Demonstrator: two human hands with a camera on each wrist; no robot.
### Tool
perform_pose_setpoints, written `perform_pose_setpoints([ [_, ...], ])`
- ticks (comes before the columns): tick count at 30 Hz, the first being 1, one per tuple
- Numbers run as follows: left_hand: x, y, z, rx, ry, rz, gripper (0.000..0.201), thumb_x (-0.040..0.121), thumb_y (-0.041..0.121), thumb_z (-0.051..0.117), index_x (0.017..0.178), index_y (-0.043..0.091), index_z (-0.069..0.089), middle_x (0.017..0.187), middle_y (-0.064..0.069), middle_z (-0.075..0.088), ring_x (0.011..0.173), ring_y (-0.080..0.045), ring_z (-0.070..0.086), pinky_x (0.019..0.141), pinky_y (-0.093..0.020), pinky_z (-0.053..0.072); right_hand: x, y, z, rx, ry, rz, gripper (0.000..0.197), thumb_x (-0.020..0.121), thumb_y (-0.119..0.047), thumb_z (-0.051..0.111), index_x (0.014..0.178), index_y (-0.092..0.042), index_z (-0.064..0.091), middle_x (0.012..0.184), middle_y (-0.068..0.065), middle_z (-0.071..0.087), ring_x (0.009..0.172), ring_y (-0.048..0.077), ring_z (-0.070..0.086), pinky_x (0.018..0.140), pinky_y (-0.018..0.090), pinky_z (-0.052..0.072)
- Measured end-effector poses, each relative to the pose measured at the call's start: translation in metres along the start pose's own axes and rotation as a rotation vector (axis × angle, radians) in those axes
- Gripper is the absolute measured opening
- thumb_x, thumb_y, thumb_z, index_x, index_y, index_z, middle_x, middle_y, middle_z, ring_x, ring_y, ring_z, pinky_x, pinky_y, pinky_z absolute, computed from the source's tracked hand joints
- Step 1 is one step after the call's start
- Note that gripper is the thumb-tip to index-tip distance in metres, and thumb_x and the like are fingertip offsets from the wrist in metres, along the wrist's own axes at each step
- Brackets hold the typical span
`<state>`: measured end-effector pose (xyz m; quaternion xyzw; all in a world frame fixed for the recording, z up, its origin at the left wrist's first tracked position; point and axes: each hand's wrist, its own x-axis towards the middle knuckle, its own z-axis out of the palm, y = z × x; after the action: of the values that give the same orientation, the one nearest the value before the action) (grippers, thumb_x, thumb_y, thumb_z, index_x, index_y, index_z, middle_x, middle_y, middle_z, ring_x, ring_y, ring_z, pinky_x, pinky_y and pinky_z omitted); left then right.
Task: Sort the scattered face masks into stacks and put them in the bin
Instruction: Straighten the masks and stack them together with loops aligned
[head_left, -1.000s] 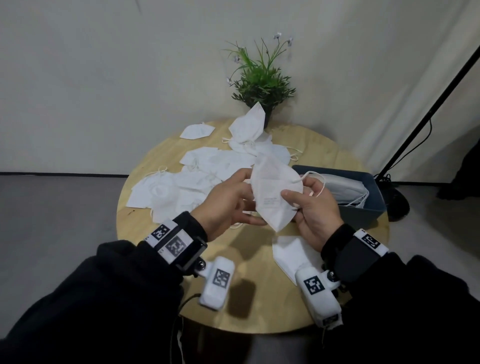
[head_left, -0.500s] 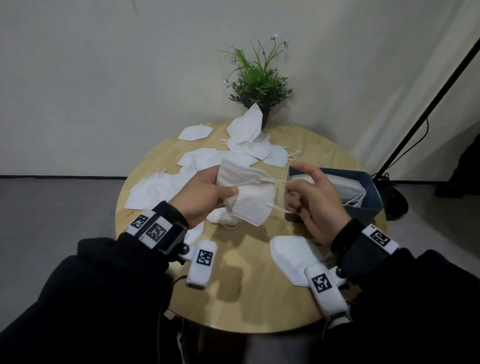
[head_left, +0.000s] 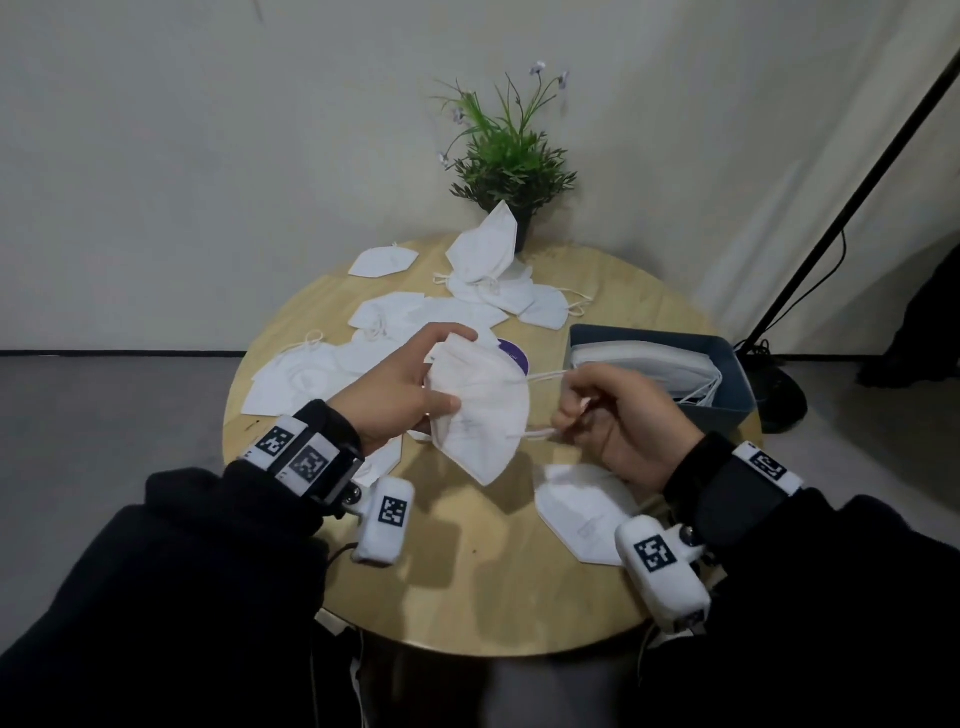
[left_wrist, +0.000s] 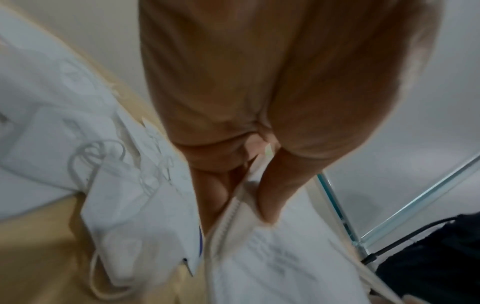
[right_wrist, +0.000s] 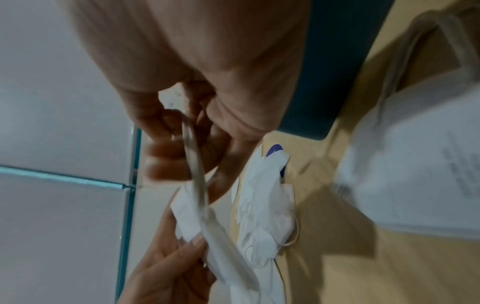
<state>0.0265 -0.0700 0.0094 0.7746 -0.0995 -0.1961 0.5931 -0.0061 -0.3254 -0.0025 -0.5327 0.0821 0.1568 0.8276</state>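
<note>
I hold one white folded face mask (head_left: 478, 410) in the air above the round wooden table (head_left: 467, 582). My left hand (head_left: 400, 384) pinches the mask's left edge (left_wrist: 259, 236) between thumb and fingers. My right hand (head_left: 618, 421) has its fingers curled round the mask's ear loops (head_left: 545, 375), pulled taut to the right; the loop (right_wrist: 194, 164) runs through those fingers. Several loose white masks (head_left: 322, 374) lie scattered on the table's left and far side. A single mask (head_left: 582, 514) lies flat under my right wrist. The blue bin (head_left: 727, 410) at the right holds stacked masks (head_left: 644, 358).
A potted green plant (head_left: 509, 161) stands at the table's far edge with a mask leaning on it. A purple round object (head_left: 514, 356) peeks out behind the held mask. A black stand pole (head_left: 852, 192) and cable rise right of the table.
The mask was gripped by both hands at its body a second ago. My right hand has since slid off to the right onto the ear loops and drawn them taut; my left hand keeps hold.
</note>
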Motion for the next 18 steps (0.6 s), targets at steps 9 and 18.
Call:
perform_pose_setpoints([
  [9,0.004,0.003,0.03,0.026,0.025,0.036,0.042,0.095,-0.003,0.06,0.119,0.032,0.068,0.103,-0.004,0.075,0.089,-0.034,0.071,0.071,-0.054,0.061,-0.009,0.007,-0.024,-0.538,0.069,0.065,0.01,0.088,-0.002,0.075,0.085,-0.006,0.066,0.056,0.002,0.039,0.044,0.012,0.032,0.041,0.022,0.028],
  [18,0.012,-0.031,0.078,0.196,0.089,-0.108,0.022,0.084,0.005,0.077,0.098,0.022,0.078,0.091,-0.012,0.069,0.062,-0.031,0.072,0.058,-0.044,0.064,-0.02,-0.006,-0.065,-0.58,0.308,0.066,0.009,0.091,0.001,0.068,0.093,-0.007,0.07,0.067,0.011,0.058,0.049,0.018,0.053,0.043,0.026,0.043],
])
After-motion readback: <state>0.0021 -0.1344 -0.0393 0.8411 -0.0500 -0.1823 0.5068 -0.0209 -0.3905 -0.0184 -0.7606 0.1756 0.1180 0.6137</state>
